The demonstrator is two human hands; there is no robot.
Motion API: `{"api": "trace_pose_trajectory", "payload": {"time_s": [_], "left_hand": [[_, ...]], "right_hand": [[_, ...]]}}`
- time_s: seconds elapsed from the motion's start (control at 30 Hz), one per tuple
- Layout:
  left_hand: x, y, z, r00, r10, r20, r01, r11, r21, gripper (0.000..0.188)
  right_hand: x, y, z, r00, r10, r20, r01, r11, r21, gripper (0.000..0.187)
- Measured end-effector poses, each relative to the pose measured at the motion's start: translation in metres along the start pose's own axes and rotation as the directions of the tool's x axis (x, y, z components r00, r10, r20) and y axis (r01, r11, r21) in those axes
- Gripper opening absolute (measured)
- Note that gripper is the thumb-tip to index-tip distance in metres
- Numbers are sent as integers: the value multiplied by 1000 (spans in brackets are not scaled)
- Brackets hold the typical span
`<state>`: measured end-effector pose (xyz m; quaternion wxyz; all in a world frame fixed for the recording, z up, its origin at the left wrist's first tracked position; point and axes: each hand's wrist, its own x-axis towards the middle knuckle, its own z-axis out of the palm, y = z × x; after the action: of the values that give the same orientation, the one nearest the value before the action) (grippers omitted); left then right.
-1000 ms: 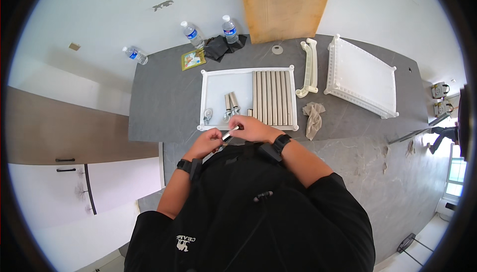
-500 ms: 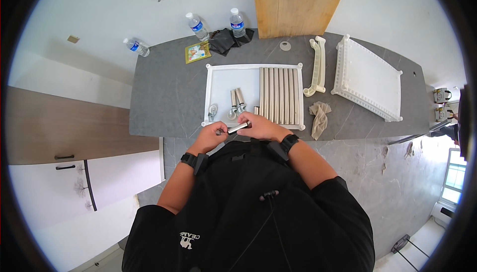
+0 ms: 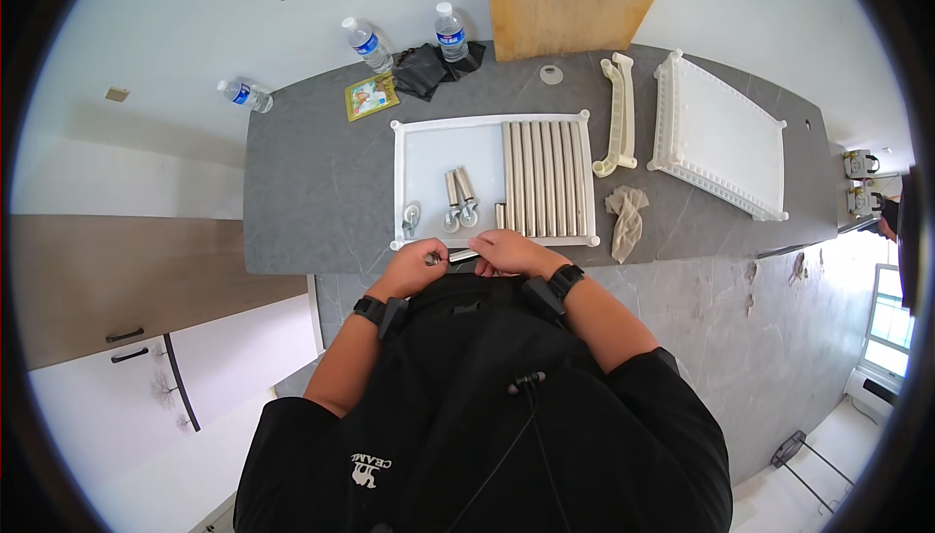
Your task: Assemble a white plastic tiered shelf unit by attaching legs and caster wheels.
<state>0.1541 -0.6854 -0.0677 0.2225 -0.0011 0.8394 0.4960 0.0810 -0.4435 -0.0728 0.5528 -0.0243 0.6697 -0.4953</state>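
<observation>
A short shiny metal tube lies between my hands at the near edge of a white plastic shelf tray. My right hand is closed on the tube's right part. At the tube's left end, my left hand is pinched round a small part, mostly hidden by the fingers. Inside the tray, two short tubes with caster wheels lie side by side. A loose caster rests near the left rim. Several long metal tubes fill the tray's right side, with a short tube end beside them.
Right of the tray are a cream plastic bracket, a crumpled cloth and another white shelf tray. Water bottles, a black bag and a yellow packet stand or lie toward the back of the grey counter.
The tube between my hands has turned nearer to level, and my right fingers have shifted on it. The whole view has moved slightly. The parts in the tray lie as before.
</observation>
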Motion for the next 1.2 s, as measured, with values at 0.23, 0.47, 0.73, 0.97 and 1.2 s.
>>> {"api": "trace_pose_trajectory", "payload": {"time_s": [0.23,0.47,0.73,0.97,1.2], "left_hand": [[6,-10,-7,999,11,49,-15,997,72,14],[7,3,-16,997,37,68,-46,989,140,14],[9,1,-19,997,37,61,-44,992,120,16],[11,-2,-16,999,43,25,-45,994,96,16],[9,9,-16,997,42,57,-50,986,159,16]], "right_hand": [[7,17,7,816,-568,-103,519,799,-303,28],[16,16,8,982,-183,-43,184,982,39,28],[13,8,11,991,-129,-40,134,974,184,29],[21,22,15,748,-636,-189,587,768,-257,29],[12,10,9,973,-215,-85,213,976,-35,29]]}}
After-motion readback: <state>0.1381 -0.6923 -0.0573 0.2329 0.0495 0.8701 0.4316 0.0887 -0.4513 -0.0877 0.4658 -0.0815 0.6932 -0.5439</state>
